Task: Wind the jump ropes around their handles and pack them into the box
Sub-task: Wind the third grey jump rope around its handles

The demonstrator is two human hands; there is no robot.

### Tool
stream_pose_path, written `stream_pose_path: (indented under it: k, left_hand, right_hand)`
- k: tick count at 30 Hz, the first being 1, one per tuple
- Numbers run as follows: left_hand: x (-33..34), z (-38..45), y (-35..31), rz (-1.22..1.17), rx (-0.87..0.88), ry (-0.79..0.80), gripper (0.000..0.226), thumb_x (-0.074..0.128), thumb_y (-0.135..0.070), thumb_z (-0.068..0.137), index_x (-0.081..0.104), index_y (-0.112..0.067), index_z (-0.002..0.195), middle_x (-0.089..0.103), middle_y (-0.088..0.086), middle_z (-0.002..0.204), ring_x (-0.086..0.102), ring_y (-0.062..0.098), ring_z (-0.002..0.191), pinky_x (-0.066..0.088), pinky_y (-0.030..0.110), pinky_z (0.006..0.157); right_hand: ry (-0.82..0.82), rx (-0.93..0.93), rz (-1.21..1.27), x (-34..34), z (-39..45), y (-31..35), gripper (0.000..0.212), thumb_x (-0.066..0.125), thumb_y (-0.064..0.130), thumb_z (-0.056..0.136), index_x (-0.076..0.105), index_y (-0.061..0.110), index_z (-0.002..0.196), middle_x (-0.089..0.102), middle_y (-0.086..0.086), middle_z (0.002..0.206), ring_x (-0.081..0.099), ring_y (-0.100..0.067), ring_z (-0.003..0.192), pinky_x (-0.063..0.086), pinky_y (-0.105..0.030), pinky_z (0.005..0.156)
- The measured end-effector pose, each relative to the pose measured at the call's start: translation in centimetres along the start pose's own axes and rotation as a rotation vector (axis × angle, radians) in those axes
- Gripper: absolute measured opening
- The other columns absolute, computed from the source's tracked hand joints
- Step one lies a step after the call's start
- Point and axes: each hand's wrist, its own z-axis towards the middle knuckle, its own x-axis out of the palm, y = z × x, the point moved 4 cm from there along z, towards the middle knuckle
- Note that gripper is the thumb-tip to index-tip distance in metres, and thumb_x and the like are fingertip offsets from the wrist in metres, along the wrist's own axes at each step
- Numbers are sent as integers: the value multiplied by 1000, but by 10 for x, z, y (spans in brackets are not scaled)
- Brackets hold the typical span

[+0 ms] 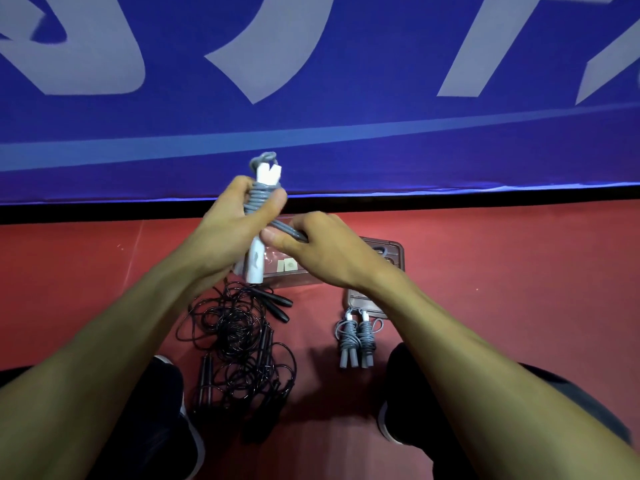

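Left hand grips white handles; right hand pinches grey rope. Rope looks floppy, springy. Keep tension, thumb over coils.

looks like a sports hall or gym: red rubbery court floor, a big blue banner with huge pale lettering along the edge, jump ropes piled on the ground

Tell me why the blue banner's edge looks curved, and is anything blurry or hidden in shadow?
Head view: the wide-angle lens bows the blue banner and stretches the forearms. The left hand, right hand and grey rope look soft, as does the banner lettering. Dim light: the black ropes merge into shadow between the shoes, and the clear box is hard to read.
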Motion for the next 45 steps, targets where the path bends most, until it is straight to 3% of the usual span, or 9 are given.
stream_pose_path:
  k: [4, 9, 13, 19, 24, 31, 38, 41, 45]
  left_hand:
    - [8, -4, -1, -274, -105, 81, 42, 41, -26, 107, 53, 6, 132, 58, 17, 104, 63, 24, 91, 60, 31, 77]
    - [4, -3, -4, -203, -68, 179, 29, 36, -9, 107, 54, 4, 126, 65, 15, 109, 69, 17, 94, 58, 26, 81]
    - [-2, -2, -3, -118, -7, 201, 25, 43, -11, 105, 60, -3, 121, 69, 12, 107, 69, 19, 98, 58, 30, 89]
    - [-7, 0, 0, -133, -9, 178, 27, 61, -20, 87, 60, -8, 112, 71, 10, 92, 70, 18, 82, 58, 26, 76]
    - [0, -3, 2, -91, -4, 165, 38, 65, -24, 84, 55, -3, 114, 68, 7, 86, 67, 15, 75, 57, 27, 71]
    - [6, -3, 4, -26, 0, 124, 39, 74, -13, 84, 47, -12, 112, 63, 3, 85, 66, 11, 67, 57, 27, 66]
    - [4, -4, 2, -36, -40, 64, 49, 80, -34, 81, 50, -21, 117, 67, 12, 97, 65, 17, 78, 54, 34, 73]
    - [4, -4, -2, -241, -82, 123, 27, 60, -24, 96, 54, -11, 118, 67, 11, 97, 59, 16, 74, 44, 33, 73]
    - [1, -4, 0, -298, -109, 238, 37, 57, -23, 92, 57, -2, 123, 64, 15, 107, 50, 30, 94, 37, 44, 85]
  right_hand:
    - [-30, 19, -36, 1, 0, -4, 64, 53, 59, 98, 55, 3, 68, 41, -2, 58, 35, -16, 53, 28, -31, 51]
    - [-36, 34, -18, -2, 0, -4, 56, 51, 52, 101, 48, 13, 62, 39, 3, 54, 36, -14, 50, 27, -25, 48]
    - [-17, 45, 6, -2, 4, -6, 51, 48, 42, 106, 49, 10, 66, 44, -1, 59, 38, -17, 55, 30, -33, 54]
    - [55, -12, 58, -3, 3, -3, 46, 50, 34, 106, 48, 15, 64, 44, 2, 57, 36, -9, 50, 30, -26, 52]
    - [95, 30, -40, -3, -1, -9, 65, 48, 53, 103, 55, -1, 68, 46, -6, 59, 40, -19, 55, 32, -34, 55]
    - [87, 150, -158, -4, -5, -17, 64, 51, 68, 93, 45, 14, 59, 45, 0, 56, 44, -21, 55, 31, -36, 54]
    - [-40, 121, -162, -2, 4, -22, 63, 46, 70, 91, 46, 14, 63, 45, -2, 60, 48, -28, 62, 40, -38, 58]
    - [-57, 113, -213, -3, 7, -27, 55, 48, 56, 101, 57, 10, 73, 59, -7, 70, 58, -35, 75, 52, -43, 69]
    - [-51, 135, -227, -2, 8, -30, 53, 45, 54, 103, 63, 9, 81, 69, -13, 84, 63, -37, 86, 54, -45, 76]
